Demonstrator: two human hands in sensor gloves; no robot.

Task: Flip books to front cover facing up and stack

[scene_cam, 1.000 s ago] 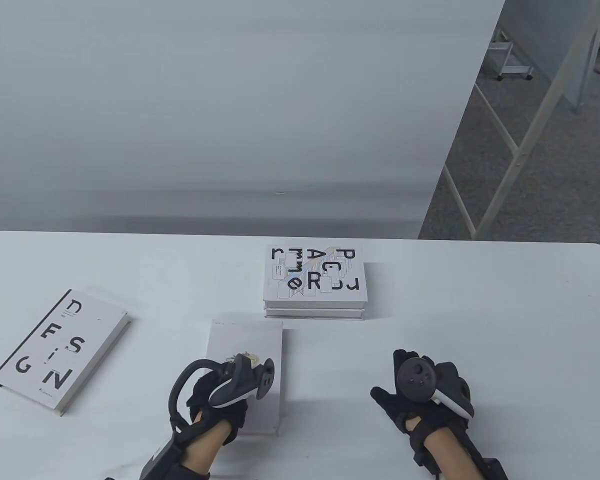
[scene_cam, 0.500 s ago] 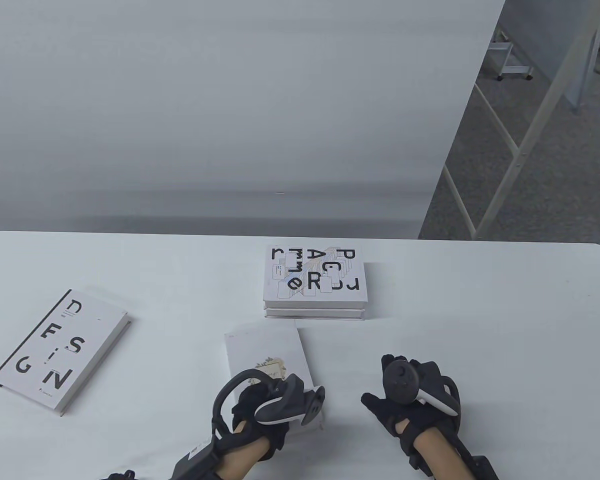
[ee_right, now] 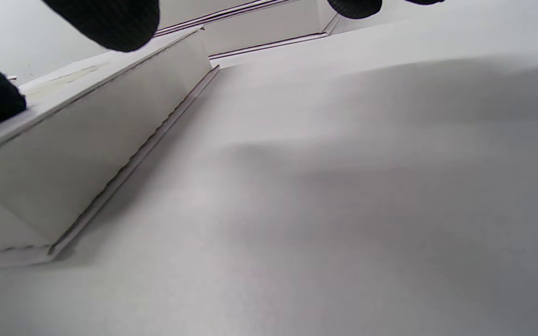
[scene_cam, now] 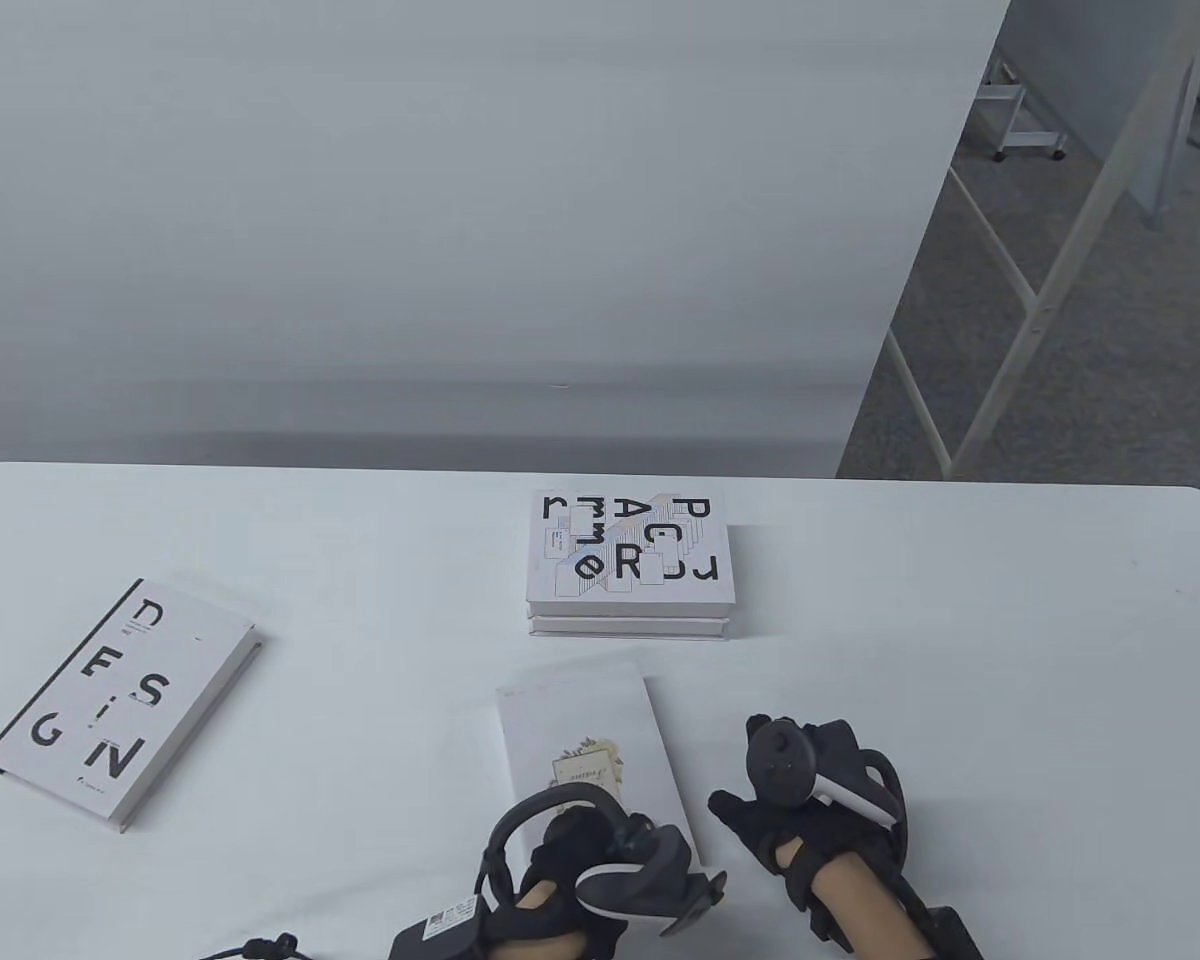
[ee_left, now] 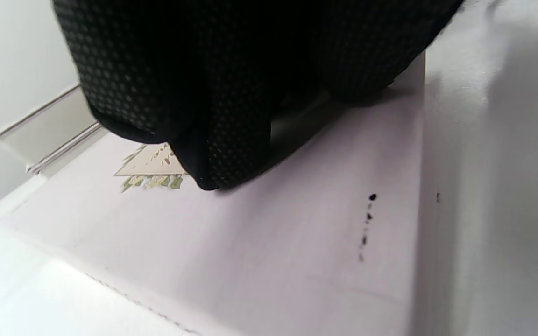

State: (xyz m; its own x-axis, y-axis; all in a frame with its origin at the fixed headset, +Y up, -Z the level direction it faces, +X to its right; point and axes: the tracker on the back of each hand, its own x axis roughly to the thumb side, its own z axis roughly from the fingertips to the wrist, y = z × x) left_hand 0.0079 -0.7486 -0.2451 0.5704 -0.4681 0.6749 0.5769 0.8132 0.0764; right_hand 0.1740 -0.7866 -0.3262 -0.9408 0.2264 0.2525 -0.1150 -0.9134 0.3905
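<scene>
Two books stacked, one pale book [scene_cam: 588, 745] in hand, one more off to the left.

Left hand [scene_cam: 600, 870] presses flat on the pale book's near end, fingers [ee_left: 213, 140] down on its cover, nothing clamped. Right hand [scene_cam: 810, 800] waits just beside its right edge, fingers spread and empty. I'd hook the right fingertips under that edge, lift and turn it over, then square it on the stack [scene_cam: 628, 575] just behind. DESIGN book [scene_cam: 120, 700] lies well apart.

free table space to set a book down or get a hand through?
Bare table right of the two-book stack. Another open stretch between the DESIGN book and the stack. Crowded at front centre: left hand on the small book, right hand close beside it.
</scene>
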